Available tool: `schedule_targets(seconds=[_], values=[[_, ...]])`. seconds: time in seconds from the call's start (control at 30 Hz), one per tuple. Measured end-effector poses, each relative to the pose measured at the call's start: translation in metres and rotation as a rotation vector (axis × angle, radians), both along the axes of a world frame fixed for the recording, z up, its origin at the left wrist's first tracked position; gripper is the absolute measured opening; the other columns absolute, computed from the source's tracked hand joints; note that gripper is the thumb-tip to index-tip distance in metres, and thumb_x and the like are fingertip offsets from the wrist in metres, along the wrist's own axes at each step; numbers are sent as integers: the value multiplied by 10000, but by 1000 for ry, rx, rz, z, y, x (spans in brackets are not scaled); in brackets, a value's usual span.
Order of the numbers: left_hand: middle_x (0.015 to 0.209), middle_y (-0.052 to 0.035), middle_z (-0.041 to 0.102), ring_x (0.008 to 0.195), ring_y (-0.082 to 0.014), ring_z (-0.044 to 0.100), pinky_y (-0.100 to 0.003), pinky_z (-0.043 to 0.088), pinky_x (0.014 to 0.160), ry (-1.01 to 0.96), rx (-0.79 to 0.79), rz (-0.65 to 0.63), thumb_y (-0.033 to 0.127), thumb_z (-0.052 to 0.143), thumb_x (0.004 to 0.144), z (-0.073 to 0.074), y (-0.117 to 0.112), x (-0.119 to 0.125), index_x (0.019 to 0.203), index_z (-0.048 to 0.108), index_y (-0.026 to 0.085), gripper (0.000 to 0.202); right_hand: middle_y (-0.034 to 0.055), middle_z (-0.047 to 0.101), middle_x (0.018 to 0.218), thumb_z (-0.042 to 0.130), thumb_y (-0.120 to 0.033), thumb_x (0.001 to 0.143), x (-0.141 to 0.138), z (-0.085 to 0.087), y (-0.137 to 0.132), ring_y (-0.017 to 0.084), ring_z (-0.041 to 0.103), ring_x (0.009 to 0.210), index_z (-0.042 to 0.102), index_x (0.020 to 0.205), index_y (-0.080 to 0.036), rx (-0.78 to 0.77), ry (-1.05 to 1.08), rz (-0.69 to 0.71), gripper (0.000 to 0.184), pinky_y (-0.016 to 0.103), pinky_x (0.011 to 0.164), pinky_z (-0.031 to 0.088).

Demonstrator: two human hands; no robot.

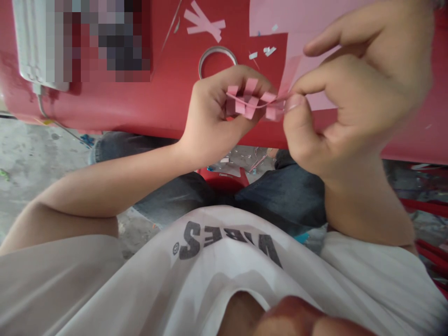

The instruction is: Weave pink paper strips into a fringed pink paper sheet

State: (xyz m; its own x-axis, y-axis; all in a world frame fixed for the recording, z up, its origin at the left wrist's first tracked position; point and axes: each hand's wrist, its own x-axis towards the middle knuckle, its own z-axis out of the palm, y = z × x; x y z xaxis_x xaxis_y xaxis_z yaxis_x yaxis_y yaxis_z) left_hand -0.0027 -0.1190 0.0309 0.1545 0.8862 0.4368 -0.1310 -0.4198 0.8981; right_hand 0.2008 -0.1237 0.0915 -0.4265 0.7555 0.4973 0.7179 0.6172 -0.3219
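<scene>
Pink paper strips (pixel 250 100), woven or folded across one another, are held between my hands just above the near edge of the table. My left hand (pixel 217 112) curls around the strips from the left, fingers behind them and thumb below. With thumb and index finger my right hand (pixel 332 98) pinches the right end of a thin pink strip; its other fingers are partly spread. Exactly how the strips pass through one another is too small to make out.
On the red table (pixel 168 98) lie a roll of tape (pixel 217 49), loose pink strips (pixel 205 22), pink paper sheets (pixel 268 16) and white scraps (pixel 269 51). A white device (pixel 31 46) with a cable stands at the left. Scraps litter the floor below.
</scene>
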Motion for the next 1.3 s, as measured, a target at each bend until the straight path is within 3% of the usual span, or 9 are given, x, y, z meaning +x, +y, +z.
schedule_targets(seconds=[0.17,0.33,0.5,0.67,0.77,0.93,1.03,1.3], values=[[822,-13,706,694,-129,632,-268,458,586,-24,-40,-35,292,790,874,2,0,-1,936,732,218,112,3,656,1226,572,-317,974,4,0,5,253,672,1135,720,973,-306,42,-46,29,149,468,922,605],[726,-12,641,621,-125,601,-274,444,552,9,-104,-25,390,789,908,3,1,-1,813,672,204,240,7,650,1228,603,-318,939,9,-3,11,237,675,1090,706,924,-269,64,-44,57,116,455,942,578],[793,-24,675,690,-160,664,-297,524,615,-15,-143,-45,427,806,884,-1,2,0,922,718,215,233,-17,647,1238,624,-289,900,13,-2,13,236,664,1115,725,953,-296,12,-34,61,114,433,940,569],[867,-23,718,783,-200,697,-317,557,661,-72,-167,17,390,896,759,-10,4,1,948,716,255,294,44,654,1168,624,-315,878,10,0,11,266,656,1065,713,948,-262,28,-67,87,125,468,858,559],[897,-20,729,806,-199,708,-314,578,692,-86,-159,6,361,890,758,-12,5,1,972,708,256,300,30,671,1137,639,-309,868,8,0,10,272,656,1065,701,974,-274,9,-87,88,128,470,850,554],[828,-9,687,752,-185,676,-297,535,635,-35,-142,28,368,883,754,-9,5,0,895,671,259,277,-1,679,1136,672,-305,851,9,1,10,258,657,1054,710,999,-293,-21,-74,82,153,476,884,557],[812,-5,679,731,-182,652,-304,510,618,8,-152,73,302,853,752,-7,5,0,882,671,265,226,-2,683,1147,661,-288,872,11,2,11,249,652,1069,722,997,-283,-52,-82,76,138,472,886,553],[831,3,700,717,-196,668,-342,510,604,-22,-164,37,155,803,756,-2,2,-1,892,708,286,212,27,659,1195,729,-268,848,17,0,17,268,636,1148,769,1008,-266,-106,2,102,164,460,933,546]])
